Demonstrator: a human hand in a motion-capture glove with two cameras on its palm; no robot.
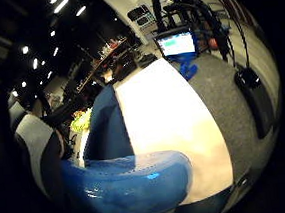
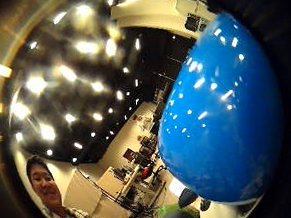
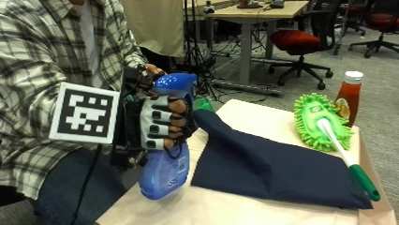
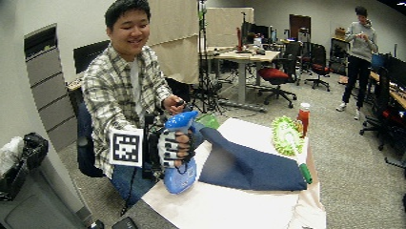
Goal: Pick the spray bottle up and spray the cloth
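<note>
Now, your black-gloved right hand (image 3: 163, 123) has its grip curled round the neck of the blue plastic spray bottle (image 3: 165, 173), lifted just beside the dark navy cloth (image 3: 268, 168) on the beige tabletop (image 3: 205, 208). Turn nozzle toward cloth w/ wrist, keep bottle upright, then squeeze trigger.

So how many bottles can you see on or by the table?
2. The blue spray bottle is gripped in the gloved right hand at the table's near edge; a red sauce bottle stands at the far end, behind the green duster.

Grey carpet floor (image 3: 374, 84), office desks (image 3: 255, 11), red swivel chair (image 3: 298, 41), beige curtain (image 4: 171, 43).
</note>
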